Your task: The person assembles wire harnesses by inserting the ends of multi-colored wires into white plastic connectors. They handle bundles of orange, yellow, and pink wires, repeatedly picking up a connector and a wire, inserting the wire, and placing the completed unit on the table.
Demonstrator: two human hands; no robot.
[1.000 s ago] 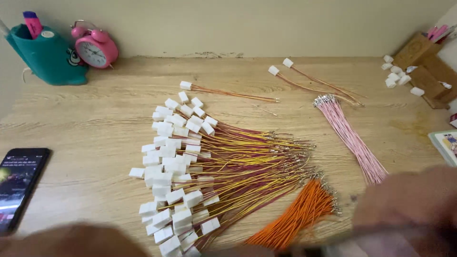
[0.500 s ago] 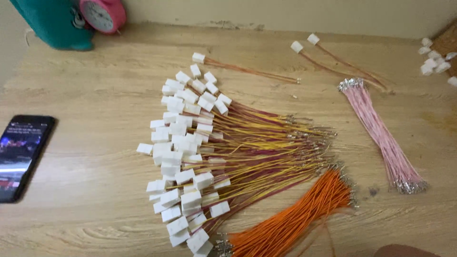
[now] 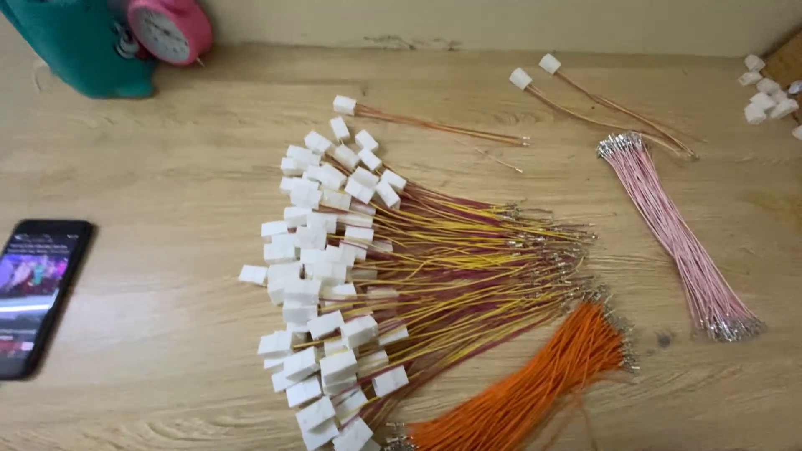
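Note:
Neither of my hands shows in the head view. A big fan-shaped pile of yellow and dark red wires with white plastic connectors (image 3: 326, 276) lies in the middle of the wooden table (image 3: 167, 209). A bundle of orange wires (image 3: 535, 388) lies at the bottom, its metal tips pointing up right. A bundle of pink wires (image 3: 677, 238) lies slanted at the right. One single wired connector (image 3: 344, 104) lies above the pile, and two more wired connectors (image 3: 535, 73) lie at the top right.
A black phone (image 3: 38, 292) with a lit screen lies at the left edge. A teal container (image 3: 75, 42) and a pink alarm clock (image 3: 167, 29) stand at the back left by the wall. Loose white connectors (image 3: 764, 88) sit at the far right.
My hands, at the bottom edge a second ago, have left the view. The camera has shifted, so everything on the table sits higher and larger in the picture.

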